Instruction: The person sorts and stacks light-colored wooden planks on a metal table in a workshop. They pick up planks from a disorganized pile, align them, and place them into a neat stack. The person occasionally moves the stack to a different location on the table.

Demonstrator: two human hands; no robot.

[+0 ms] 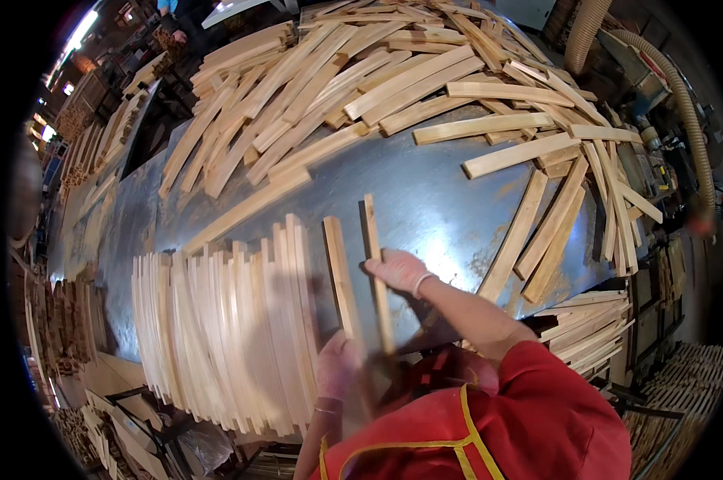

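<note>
Both my hands wear pale gloves. My right hand (397,270) is closed around a narrow wooden strip (371,228), which stands on edge and points away from me. Just left of it, my left hand (337,366) grips the near end of a second wooden strip (339,268), its fingers partly hidden. A small gap separates the two strips. Further left, a row of many wooden strips (225,336) lies side by side, packed closely, with uneven far ends. One long strip (245,210) rests slantwise behind that row.
A large loose heap of wooden strips (409,84) covers the far side of the metal table (337,182). A few strips (549,232) lie apart at the right. More strips (589,328) are stacked below the right edge. A ribbed hose (685,96) hangs at the far right.
</note>
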